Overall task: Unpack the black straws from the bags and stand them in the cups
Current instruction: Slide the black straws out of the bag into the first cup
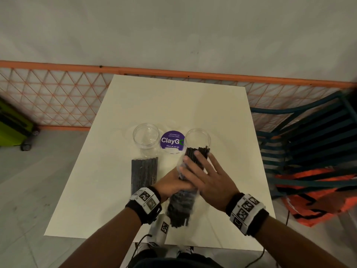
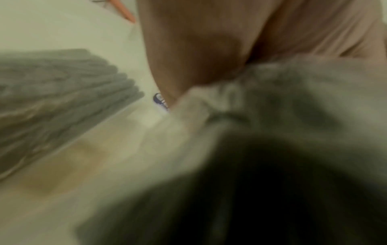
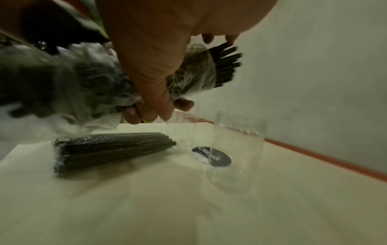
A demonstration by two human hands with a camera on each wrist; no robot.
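Observation:
Both hands hold a clear bag of black straws (image 1: 181, 202) above the white table (image 1: 108, 190). My left hand (image 1: 170, 182) grips the bag round its middle. My right hand (image 1: 206, 175) lies over the far end, fingers spread on top and thumb (image 3: 150, 74) down the bag's side. Bare straw ends (image 1: 199, 151) stick out of the bag's open end, just at the rim of the right clear cup (image 1: 198, 139). The left clear cup (image 1: 145, 139) stands with nothing in it. A second bag of straws (image 1: 144, 174) lies flat in front of it.
A purple round ClayGo sticker (image 1: 172, 142) sits on the table between the cups. An orange mesh fence (image 1: 58, 97) runs behind the table. A dark slatted chair (image 1: 309, 142) with an orange bag (image 1: 318, 190) stands at the right, a green case (image 1: 13, 128) at the left.

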